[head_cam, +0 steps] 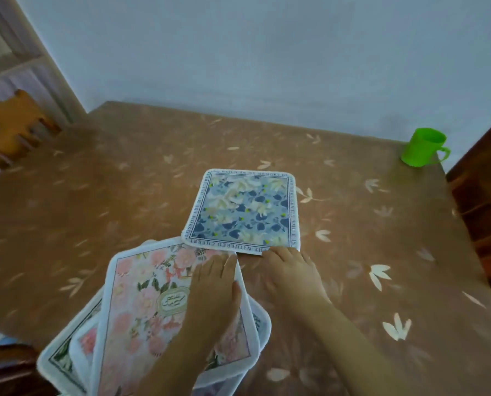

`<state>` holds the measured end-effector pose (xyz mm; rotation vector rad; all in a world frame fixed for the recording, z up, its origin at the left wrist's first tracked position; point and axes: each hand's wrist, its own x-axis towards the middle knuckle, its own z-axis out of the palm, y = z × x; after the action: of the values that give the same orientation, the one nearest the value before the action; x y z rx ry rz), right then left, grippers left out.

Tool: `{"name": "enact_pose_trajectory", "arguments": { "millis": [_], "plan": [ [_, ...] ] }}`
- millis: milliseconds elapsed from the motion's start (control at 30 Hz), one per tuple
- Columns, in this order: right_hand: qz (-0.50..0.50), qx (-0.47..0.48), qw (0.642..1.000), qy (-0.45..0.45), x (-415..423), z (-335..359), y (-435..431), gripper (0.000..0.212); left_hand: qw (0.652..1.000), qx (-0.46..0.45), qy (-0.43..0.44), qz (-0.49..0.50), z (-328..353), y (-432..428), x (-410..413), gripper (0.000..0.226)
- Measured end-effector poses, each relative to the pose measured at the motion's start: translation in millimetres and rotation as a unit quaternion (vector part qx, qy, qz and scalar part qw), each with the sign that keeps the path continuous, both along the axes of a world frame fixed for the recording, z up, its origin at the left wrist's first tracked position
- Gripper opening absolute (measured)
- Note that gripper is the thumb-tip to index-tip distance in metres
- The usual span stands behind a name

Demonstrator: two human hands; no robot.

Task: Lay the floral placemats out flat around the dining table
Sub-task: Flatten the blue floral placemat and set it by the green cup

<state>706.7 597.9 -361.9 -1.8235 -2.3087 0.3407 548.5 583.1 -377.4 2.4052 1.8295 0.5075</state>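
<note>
A blue floral placemat (243, 208) with a text border lies flat near the table's middle. My right hand (291, 271) rests palm down at its near edge, fingertips touching that edge, holding nothing. A pink floral placemat (141, 304) tops a fanned stack of several placemats at the near left edge of the table. My left hand (214, 290) lies flat on the pink placemat's right side, fingers together and pressing down. A green-bordered placemat (60, 360) sticks out under the stack at the left.
A brown tablecloth with a pale leaf print covers the dining table (381, 252). A green plastic mug (423, 147) stands at the far right corner. A wooden chair (13, 124) stands at the far left, dark wooden furniture (484, 207) at the right.
</note>
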Motion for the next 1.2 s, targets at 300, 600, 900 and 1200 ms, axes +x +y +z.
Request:
{"name": "enact_pose_trajectory", "arguments": {
  "millis": [300,600,900,1200],
  "plan": [
    [0.038,-0.002,0.999,0.026,9,-64,53,0.037,1.000,0.003,0.023,0.010,-52,59,-5,0.042],
    [0.025,0.039,0.996,0.077,-9,-105,75,0.033,0.999,-0.001,0.026,-0.026,-88,86,-14,0.035],
    [0.008,0.058,0.991,0.120,-9,-119,94,0.019,0.998,0.025,0.000,-0.057,-103,98,-14,0.032],
    [0.005,0.087,0.985,0.151,-2,-110,97,0.015,0.994,-0.007,-0.113,0.004,-108,109,-8,0.025]
  ]
}}
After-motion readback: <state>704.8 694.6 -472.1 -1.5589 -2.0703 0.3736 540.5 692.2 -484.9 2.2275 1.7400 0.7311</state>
